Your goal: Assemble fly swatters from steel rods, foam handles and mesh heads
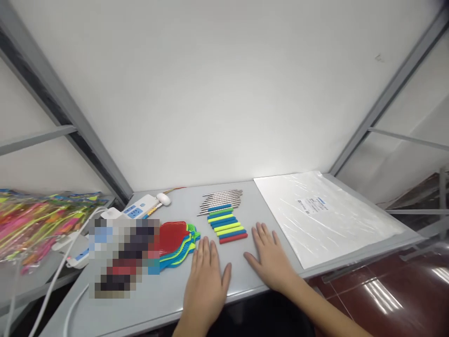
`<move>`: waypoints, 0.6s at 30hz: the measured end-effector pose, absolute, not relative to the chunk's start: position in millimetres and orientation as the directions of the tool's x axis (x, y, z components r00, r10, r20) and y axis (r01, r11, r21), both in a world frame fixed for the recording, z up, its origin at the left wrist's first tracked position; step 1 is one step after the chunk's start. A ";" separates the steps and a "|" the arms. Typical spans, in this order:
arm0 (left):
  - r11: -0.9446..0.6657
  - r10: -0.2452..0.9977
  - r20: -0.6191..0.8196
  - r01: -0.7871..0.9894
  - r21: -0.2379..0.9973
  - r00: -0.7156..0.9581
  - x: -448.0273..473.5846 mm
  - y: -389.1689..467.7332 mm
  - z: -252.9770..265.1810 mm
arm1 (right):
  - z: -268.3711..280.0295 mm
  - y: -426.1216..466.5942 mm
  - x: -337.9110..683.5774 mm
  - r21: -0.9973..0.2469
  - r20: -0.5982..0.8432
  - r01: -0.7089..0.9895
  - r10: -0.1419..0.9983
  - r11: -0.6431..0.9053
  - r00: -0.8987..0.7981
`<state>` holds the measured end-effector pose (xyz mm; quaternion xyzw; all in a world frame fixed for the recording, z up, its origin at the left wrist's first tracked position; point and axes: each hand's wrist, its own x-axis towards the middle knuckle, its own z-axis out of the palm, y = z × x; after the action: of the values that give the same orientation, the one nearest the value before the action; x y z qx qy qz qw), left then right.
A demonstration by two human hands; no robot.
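My left hand (205, 285) lies flat on the grey table near its front edge, fingers stretched out and holding nothing. Its fingertips are close to a stack of flat plastic mesh pieces (173, 236), red on top with green and blue below, that look like fly swatter heads. Palm down with fingers apart, my right hand (270, 260) rests on the table, also holding nothing. Between and beyond the hands is a row of several coloured tubes (228, 229) in red, blue, yellow and green. Thin metal rods (222, 196) lie side by side behind the tubes.
A white plastic sheet or bag (280, 210) with a label covers the table's right side. At the left are a power strip (138, 208), a white rounded object (163, 199), white cables (56, 271) and a blurred-out patch. Colourful wrapped goods (49, 224) lie further left.
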<state>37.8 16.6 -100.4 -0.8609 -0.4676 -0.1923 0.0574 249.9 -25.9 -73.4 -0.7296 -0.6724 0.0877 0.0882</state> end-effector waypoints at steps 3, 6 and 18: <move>-0.523 0.827 0.297 0.847 0.093 0.478 40.2 17.1 -95.5 | -70.2 -28.3 250.9 -0.268 0.003 0.961 0.997 -0.073 0.077; -0.496 0.854 0.237 0.863 0.100 0.463 42.3 16.7 -90.4 | -69.5 -31.9 252.2 -0.293 0.033 0.954 0.997 -0.063 0.077; -0.520 0.845 0.236 0.841 0.151 0.480 37.0 15.4 -83.9 | -62.8 -40.2 251.8 -0.316 0.112 0.948 0.990 -0.045 0.084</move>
<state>37.0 15.4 -83.9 -0.8602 -0.4899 -0.1411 -0.0071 251.8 -40.2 -62.8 -0.7195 -0.6734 0.0679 0.1558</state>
